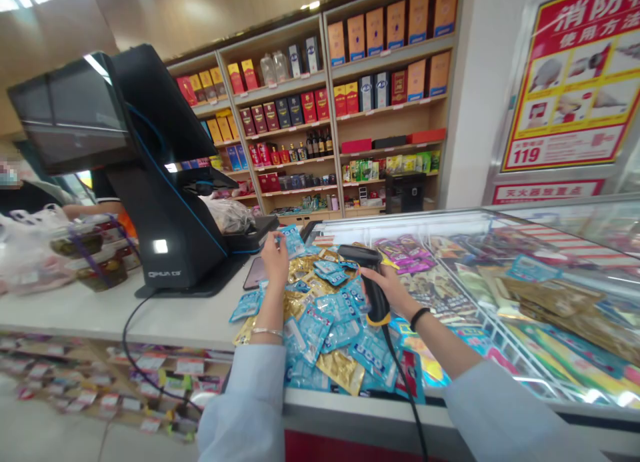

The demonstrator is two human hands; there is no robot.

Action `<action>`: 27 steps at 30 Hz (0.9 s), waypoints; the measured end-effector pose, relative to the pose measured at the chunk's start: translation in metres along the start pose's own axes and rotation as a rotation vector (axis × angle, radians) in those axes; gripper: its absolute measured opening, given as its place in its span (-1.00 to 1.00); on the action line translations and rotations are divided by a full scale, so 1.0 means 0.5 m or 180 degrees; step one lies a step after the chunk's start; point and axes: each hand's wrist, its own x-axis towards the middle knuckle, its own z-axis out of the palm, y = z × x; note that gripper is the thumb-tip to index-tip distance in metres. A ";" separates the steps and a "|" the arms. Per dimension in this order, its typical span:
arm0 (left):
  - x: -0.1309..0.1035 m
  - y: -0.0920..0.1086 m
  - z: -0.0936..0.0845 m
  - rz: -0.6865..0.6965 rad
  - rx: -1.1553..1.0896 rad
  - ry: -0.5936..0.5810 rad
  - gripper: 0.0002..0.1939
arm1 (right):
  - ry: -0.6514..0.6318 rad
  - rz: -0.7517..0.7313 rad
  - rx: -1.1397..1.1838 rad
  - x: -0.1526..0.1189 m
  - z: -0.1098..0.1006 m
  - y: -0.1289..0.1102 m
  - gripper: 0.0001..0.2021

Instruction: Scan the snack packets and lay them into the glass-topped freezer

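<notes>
My right hand (387, 289) is wrapped round the grip of a black and yellow barcode scanner (376, 302), its head pointing left over a pile of packets. At the left of the pile, my left hand (275, 252) is raised with its fingers bent against a blue packet (294, 241). Blue packets (337, 309) and gold packets (343, 370) lie heaped on the glass top of a freezer. The scanner's cable runs down over the front edge. A phone-like flat object (256, 274) lies partly behind my left wrist.
A black checkout terminal (175, 215) stands on the white counter (100, 312) at left, with plastic bags (33, 252) and stacked tubs (100, 262) beside it. People are partly visible behind. Frozen goods show through the freezer glass (545, 282). Shelves of boxes line the back.
</notes>
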 end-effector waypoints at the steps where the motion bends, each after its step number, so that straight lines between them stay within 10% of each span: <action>1: -0.003 -0.001 -0.004 0.0064 0.0100 0.0044 -0.85 | -0.0049 -0.0034 -0.0081 -0.003 0.003 -0.006 -0.67; 27: -0.010 0.000 -0.012 0.0348 0.0214 0.0284 -0.75 | -0.0491 -0.0202 -0.0705 -0.023 0.002 -0.013 -0.62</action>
